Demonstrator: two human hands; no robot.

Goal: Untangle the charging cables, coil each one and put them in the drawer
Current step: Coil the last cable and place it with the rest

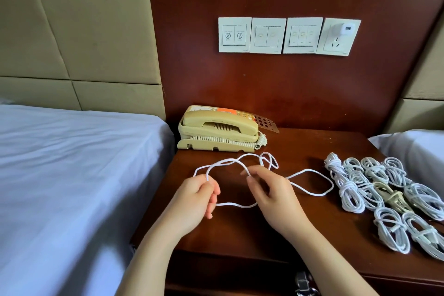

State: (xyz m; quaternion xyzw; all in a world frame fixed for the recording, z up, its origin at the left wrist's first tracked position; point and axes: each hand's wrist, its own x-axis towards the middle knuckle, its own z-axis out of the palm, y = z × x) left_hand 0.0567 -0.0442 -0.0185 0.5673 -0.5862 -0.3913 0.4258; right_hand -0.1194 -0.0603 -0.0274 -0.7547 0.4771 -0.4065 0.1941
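Note:
A loose white charging cable [310, 172] lies in open loops across the dark wooden nightstand [300, 243]. My left hand [194, 199] pinches the cable's left loop between thumb and fingers. A short way to the right, my right hand [271, 193] pinches the same cable near its middle. One strand sags between the two hands and another loop trails off to the right. Several coiled white cables [374, 185] lie in a group at the nightstand's right side. The drawer front is mostly hidden below the table edge.
A beige telephone [216, 131] stands at the back of the nightstand. Wall switches and a socket with a white charger [342, 29] are on the wood panel above. A bed with a white sheet [72, 175] is on the left, another bed [413, 146] on the right.

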